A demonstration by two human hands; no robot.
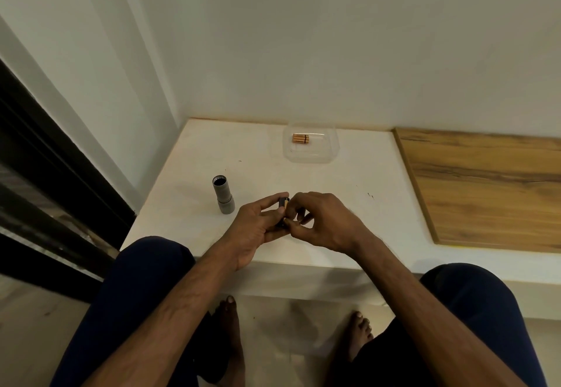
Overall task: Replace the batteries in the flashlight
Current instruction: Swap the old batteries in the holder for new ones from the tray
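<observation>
Battery holder [283, 208]: dark, pinched between left hand [258, 229] and right hand [321, 222] fingertips, above white table [349, 204]. Flashlight body [224, 195]: grey, open-ended, lying just left. Spare batteries [300, 138]: clear tray [328, 150], well behind.

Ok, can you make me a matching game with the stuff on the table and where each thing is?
Things:
1. flashlight
2. spare batteries
3. battery holder
4. wooden board

Places:
A. held between both hands
B. standing on end on the table, left of the hands
C. lying on the right side of the table
D. inside the clear plastic tray by the wall

Pairs: 1-B, 2-D, 3-A, 4-C
</observation>
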